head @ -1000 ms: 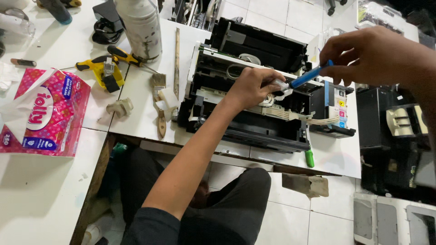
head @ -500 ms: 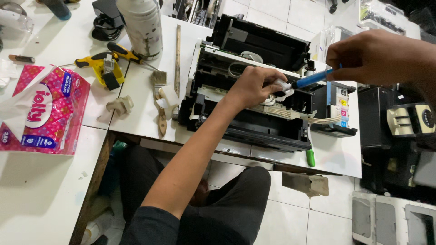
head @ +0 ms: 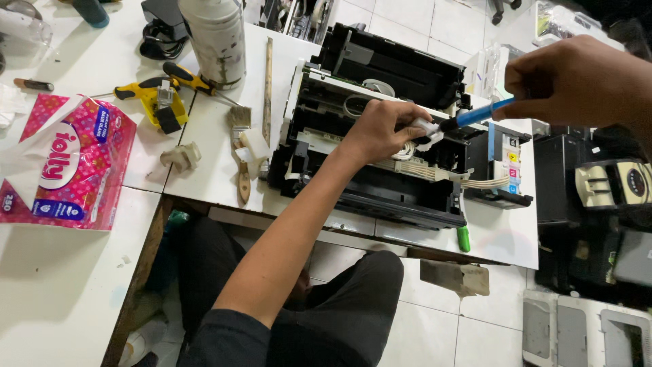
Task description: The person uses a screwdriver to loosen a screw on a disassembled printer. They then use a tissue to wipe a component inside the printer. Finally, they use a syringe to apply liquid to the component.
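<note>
Since approx. half a sec ago the right hand [head: 577, 81] has drifted a bit toward 2 o'clock and the blue-handled screwdriver [head: 479, 114] tilts flatter; the left hand [head: 380, 129] has hardly shifted.

Head view, only one: the opened black inkjet printer w/ its cover off [head: 387, 136] sits at centre on the white tabletop [head: 81, 292]. Left hand is inside the printer, fingers closed around a small white plastic part [head: 426, 128] near the carriage. Right hand, at 2 o'clock, grips the screwdriver handle tight, dark tip pointing toward 8 o'clock and meeting that white part. White flat ribbon cable [head: 468, 178] runs toward 3 o'clock to the ink-tank block w/ coloured labels [head: 506, 160].

Progress, judging by layout: shell is off, innards exposed, so teardown is well along; the white part is not yet free, and everything after that remains.

Around: at 9 o'clock a pink tissue pack [head: 64, 163]; at 10 a yellow-black hand tool [head: 153, 98], wooden-handled paintbrush [head: 239, 146]; at 11 a white cylindrical bottle [head: 214, 37]. Green marker [head: 463, 238] at 5 o'clock.
</note>
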